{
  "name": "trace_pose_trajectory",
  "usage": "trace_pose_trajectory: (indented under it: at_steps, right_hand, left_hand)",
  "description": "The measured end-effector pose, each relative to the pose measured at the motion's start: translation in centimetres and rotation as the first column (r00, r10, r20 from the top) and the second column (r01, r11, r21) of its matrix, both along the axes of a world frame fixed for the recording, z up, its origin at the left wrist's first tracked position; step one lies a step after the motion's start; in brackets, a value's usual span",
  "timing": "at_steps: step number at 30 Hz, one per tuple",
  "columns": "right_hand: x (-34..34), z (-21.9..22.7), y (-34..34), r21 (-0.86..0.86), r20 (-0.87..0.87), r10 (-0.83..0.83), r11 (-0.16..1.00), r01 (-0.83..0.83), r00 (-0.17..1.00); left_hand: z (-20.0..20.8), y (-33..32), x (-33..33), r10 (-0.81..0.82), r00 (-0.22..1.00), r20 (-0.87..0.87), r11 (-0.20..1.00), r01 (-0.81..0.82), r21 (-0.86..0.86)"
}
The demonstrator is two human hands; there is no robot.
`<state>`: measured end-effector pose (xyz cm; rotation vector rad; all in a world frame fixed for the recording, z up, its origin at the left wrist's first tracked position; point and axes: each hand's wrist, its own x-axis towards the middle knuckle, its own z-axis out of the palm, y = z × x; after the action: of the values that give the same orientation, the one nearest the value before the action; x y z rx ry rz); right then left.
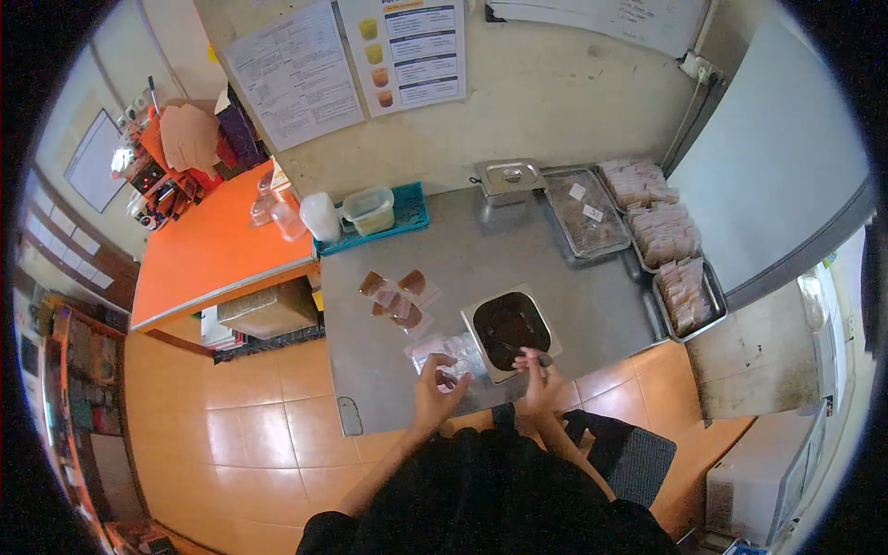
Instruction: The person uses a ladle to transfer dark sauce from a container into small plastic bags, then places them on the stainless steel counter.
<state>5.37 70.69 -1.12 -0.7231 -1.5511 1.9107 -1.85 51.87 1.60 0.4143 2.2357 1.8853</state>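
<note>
A square metal pan [546, 330] of dark brown sauce [507, 324] stands on the steel table near its front edge. My right hand [539, 379] is closed around a spoon [509, 348], whose lower end reaches into the pan. Left of the pan, my left hand [437, 393] curls its fingers about a small clear plastic bag [447, 380] with some brown in it. Flat clear bags [430, 349] lie just beyond that hand. Farther left is a loose group of brown-filled bags [396, 298].
Metal trays of packed sachets [662, 236] line the table's right side, beside a clear-lidded tray [585, 215] and a lidded metal pan [509, 178]. A teal tray [412, 208] holds plastic tubs at the back left. An orange table [208, 250] adjoins on the left.
</note>
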Motion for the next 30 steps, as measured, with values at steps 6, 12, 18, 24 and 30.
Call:
trace_pose_trajectory:
  at_steps: [6,12,18,24,30]
  right_hand:
    - [2.4,-2.2,3.3,-0.473,0.008,-0.206,0.861,0.185,0.979]
    - [2.7,-0.7,3.3,-0.679,-0.001,-0.3,0.7,0.22,0.954]
    - [3.4,2.0,5.4,-0.626,-0.1,-0.254,0.768,0.138,0.962]
    - [3.1,7.7,5.0,-0.548,-0.269,-0.317,0.827,0.126,0.91]
    - [4.8,3.1,5.2,-0.577,-0.129,-0.37,0.782,0.234,0.92]
  left_hand:
    - [-0.1,0.3,-1.1,0.005,0.995,-0.101,0.999,-0.008,-0.032]
    - [-0.3,0.7,-3.8,0.023,0.981,-0.193,0.996,-0.006,0.088]
    - [4.8,3.3,-6.0,0.136,0.958,-0.251,0.991,-0.132,0.033]
    - [5.3,5.7,-7.9,0.123,0.883,-0.454,0.992,-0.119,0.039]
    - [4.9,7.6,-7.3,0.063,0.922,-0.382,0.998,-0.059,0.023]
